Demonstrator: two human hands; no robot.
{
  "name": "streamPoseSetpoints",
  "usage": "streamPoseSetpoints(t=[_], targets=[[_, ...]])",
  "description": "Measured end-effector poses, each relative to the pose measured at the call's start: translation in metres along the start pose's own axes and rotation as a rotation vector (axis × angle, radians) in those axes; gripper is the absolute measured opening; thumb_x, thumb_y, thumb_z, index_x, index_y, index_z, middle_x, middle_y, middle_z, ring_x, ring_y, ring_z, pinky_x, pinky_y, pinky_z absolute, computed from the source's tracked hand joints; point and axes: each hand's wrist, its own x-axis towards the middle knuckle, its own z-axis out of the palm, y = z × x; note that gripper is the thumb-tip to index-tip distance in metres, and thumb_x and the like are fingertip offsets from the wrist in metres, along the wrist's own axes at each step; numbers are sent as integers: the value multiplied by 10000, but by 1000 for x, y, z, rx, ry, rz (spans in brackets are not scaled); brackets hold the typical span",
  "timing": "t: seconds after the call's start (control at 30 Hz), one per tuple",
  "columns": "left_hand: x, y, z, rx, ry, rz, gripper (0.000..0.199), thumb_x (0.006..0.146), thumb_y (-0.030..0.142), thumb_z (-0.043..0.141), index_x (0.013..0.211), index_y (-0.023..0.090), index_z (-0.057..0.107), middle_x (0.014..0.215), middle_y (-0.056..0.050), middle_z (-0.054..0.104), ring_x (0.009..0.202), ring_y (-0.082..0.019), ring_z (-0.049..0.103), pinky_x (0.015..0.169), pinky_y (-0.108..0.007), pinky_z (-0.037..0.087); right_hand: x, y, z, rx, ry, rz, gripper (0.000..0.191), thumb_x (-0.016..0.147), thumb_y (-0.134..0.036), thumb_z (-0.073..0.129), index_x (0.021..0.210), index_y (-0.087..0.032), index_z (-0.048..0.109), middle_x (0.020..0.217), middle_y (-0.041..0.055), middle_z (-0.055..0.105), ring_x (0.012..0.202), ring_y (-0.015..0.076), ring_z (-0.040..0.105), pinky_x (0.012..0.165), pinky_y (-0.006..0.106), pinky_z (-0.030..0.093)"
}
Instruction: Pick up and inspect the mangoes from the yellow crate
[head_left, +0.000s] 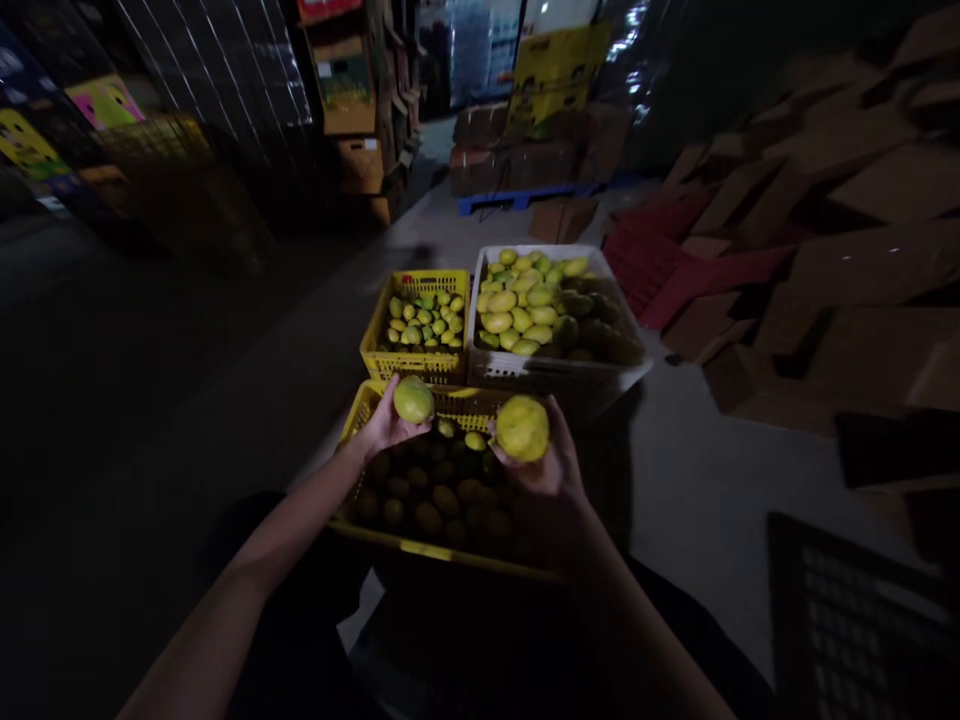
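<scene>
My left hand (386, 428) holds a green-yellow fruit (414, 400) above the near yellow crate (420, 546), close to its left back corner. A larger yellow fruit (523, 429) rests in my right hand (551, 465), over the right part of the same crate. Shadowed fruits lie inside that crate. Behind it on the left, a smaller yellow crate (367, 350) contains small green and yellow fruits (425, 318). Beside that one, a large white crate (637, 372) is piled with yellow and green fruits (521, 300).
Cardboard boxes (847, 350) and a red crate (652, 260) are heaped at the right. A dark crate (862, 620) stands at the lower right. Farther back are a blue pallet (510, 200) with boxes and a stack of cartons (360, 165).
</scene>
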Motion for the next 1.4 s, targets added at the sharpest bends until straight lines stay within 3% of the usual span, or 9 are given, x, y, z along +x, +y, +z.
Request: streamPoseSetpoints(t=[0.13,0.33,0.43,0.63,0.83,0.93,1.03,1.2,1.4], targets=[[-33,31,9,-487,-101,36,623,859,690,296,1016,171,604,903,-85,635,780,-147,582,772,-312,529,-12,13,8,-30,-4,9,474,653,-654,615,913,-262,556,766,31,652,635,202,651,436,276,471],[-49,23,15,-701,28,-173,395,927,499,303,1009,197,543,1073,-67,639,909,-144,619,772,-300,543,-20,22,19,90,139,298,371,712,-563,572,802,-204,576,678,48,657,559,179,625,400,250,419],[-47,22,22,-603,41,-137,414,889,494,306,1086,205,527,1128,-77,637,943,-189,630,738,-349,555,-19,23,19,37,167,197,356,668,-539,617,795,-209,574,696,41,662,597,189,629,413,255,428],[-47,15,53,-416,93,89,640,805,645,232,1019,153,582,988,-114,675,957,-238,633,782,-368,542,-12,41,36,-60,297,-247,337,544,-377,737,816,-258,577,827,6,681,778,191,636,609,287,526],[-42,27,62,-760,22,200,362,741,458,526,817,130,657,850,-88,711,945,-236,660,858,-328,511,12,63,58,225,371,-172,271,588,-453,659,733,-240,575,648,-37,664,678,184,660,651,319,547],[-43,35,58,-891,-45,235,275,711,368,596,753,111,682,767,-82,711,857,-221,680,837,-307,517,13,63,59,271,254,-229,294,618,-493,670,710,-218,622,632,-22,669,712,195,674,655,317,546],[-44,36,54,-1010,-41,171,228,736,326,597,722,113,677,681,-52,696,679,-168,670,785,-290,534,7,55,60,198,159,-300,334,676,-531,656,689,-197,660,657,8,675,770,204,673,671,310,536],[-42,35,46,-1269,60,-68,141,766,265,569,727,148,639,615,-20,674,586,-150,648,721,-294,555,3,41,66,83,233,-433,328,759,-517,617,774,-193,663,733,-2,666,754,166,637,718,292,507],[-40,43,39,-1213,94,40,149,718,175,500,732,147,646,694,-52,697,688,-178,674,740,-281,549,4,49,79,-106,205,-542,305,808,-460,583,951,-198,643,966,42,674,899,188,617,828,328,479]])
